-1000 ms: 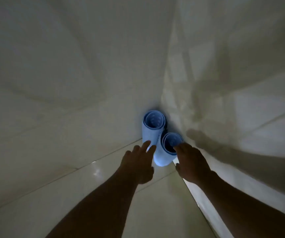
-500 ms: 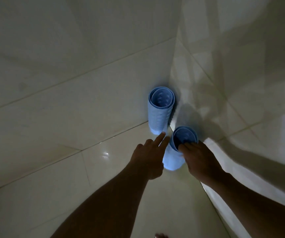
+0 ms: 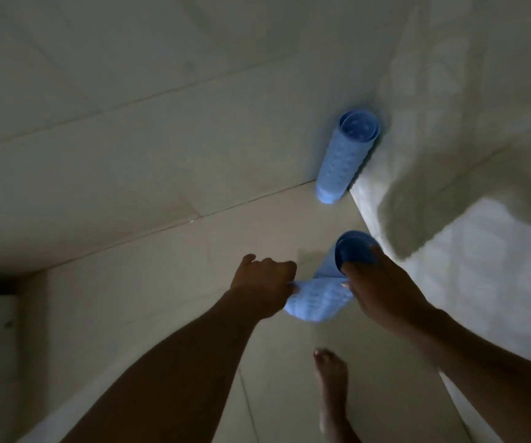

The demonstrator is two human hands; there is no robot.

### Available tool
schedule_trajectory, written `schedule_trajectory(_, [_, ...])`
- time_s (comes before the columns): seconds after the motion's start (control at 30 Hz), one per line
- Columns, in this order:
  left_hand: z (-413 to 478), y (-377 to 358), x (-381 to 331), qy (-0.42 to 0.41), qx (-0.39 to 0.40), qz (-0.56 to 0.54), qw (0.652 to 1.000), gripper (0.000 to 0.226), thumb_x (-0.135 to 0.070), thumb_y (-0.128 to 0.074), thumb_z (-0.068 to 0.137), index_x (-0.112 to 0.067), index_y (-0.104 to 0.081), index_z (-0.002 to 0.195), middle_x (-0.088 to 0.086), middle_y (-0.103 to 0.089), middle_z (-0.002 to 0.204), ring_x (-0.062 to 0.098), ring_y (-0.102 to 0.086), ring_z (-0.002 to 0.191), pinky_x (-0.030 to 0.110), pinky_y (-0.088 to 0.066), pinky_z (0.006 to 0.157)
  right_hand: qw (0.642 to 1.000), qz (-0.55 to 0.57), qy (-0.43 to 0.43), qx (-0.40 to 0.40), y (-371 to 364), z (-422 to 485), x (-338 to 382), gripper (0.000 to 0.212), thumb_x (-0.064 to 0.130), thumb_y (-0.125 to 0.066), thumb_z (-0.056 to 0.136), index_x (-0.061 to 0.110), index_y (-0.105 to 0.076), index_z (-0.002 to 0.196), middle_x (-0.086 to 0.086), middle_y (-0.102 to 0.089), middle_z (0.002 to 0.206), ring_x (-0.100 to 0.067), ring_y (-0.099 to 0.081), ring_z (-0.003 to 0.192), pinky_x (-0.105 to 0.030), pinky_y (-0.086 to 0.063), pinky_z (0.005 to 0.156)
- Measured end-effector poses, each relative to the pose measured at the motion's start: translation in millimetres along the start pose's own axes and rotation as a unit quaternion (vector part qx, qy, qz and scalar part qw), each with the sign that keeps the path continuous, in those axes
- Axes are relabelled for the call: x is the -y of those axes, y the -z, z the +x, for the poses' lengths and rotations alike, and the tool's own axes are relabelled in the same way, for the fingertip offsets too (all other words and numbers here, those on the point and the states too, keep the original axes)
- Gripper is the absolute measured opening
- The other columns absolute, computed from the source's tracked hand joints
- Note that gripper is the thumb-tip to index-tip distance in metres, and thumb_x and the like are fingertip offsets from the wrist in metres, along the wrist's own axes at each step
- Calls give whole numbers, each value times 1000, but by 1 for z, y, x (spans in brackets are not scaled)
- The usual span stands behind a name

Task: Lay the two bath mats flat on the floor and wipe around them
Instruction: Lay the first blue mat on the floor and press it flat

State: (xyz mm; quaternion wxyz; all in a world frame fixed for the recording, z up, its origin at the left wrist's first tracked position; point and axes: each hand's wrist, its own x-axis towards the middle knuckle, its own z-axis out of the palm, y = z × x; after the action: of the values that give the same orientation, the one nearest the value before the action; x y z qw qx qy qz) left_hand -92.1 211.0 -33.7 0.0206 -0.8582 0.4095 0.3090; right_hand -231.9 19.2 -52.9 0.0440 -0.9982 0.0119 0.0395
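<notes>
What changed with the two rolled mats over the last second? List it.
The right hand closed on the near rolled mat at its open top and drew it out of the corner. The left hand took hold of its loose edge, and the roll has begun to open. The far rolled mat still stands in the corner, untouched.

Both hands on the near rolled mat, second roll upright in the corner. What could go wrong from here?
1. The far rolled mat stands on end, leaning into the wall corner; a tug or bump nearby could tip it.
2. The near mat is gripped by the left hand at its loose edge and the right hand at the roll's open end; it may spring back curled rather than lie flat.
3. The bare foot stands on glossy floor tile in dim light: possible slip.
</notes>
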Motion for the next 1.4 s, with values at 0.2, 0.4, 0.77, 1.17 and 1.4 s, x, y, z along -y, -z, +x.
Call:
schedule_trajectory(0.2, [-143,-40,43,49,-37,-125,990,20,-38,-50,101,-23,-57,110,8,-67,105,32,-63,96,33,-40,72,997,38,-41,46,16,-48,122,20,15,-65,89,18,-61,108,-2,-73,89,-23,-72,69,-30,-45,50])
schedule_trajectory(0.4, [-245,-90,84,93,-38,-176,979,17,-29,-49,100,-28,-62,111,5,-67,101,26,-63,90,35,-48,73,988,58,-18,141,33,-81,219,35,22,-55,95,30,-56,128,5,-73,107,-17,-70,97,-27,-45,68])
schedule_trajectory(0.77, [-178,-266,174,180,-109,-193,958,18,-26,-51,99,-30,-61,114,0,-62,98,29,-64,93,34,-44,72,949,58,-21,309,-149,6,267,38,39,-52,99,19,-55,131,-12,-54,130,-33,-57,118,-38,-45,95])
schedule_trajectory(1.17, [-8,-415,338,346,-240,-69,905,30,-21,-52,93,-34,-56,120,7,-65,117,35,-64,107,35,-39,76,996,-2,-17,93,-395,175,269,63,72,-40,90,21,-53,125,-8,-61,125,-29,-54,121,-48,-33,103])
schedule_trajectory(1.4, [-13,-495,329,338,-309,-93,884,59,-49,-42,98,-21,-39,150,13,-33,159,35,-35,142,48,-33,110,967,162,-190,-42,-429,126,277,77,73,-47,85,20,-36,139,-16,-46,137,-42,-47,124,-56,-40,98])
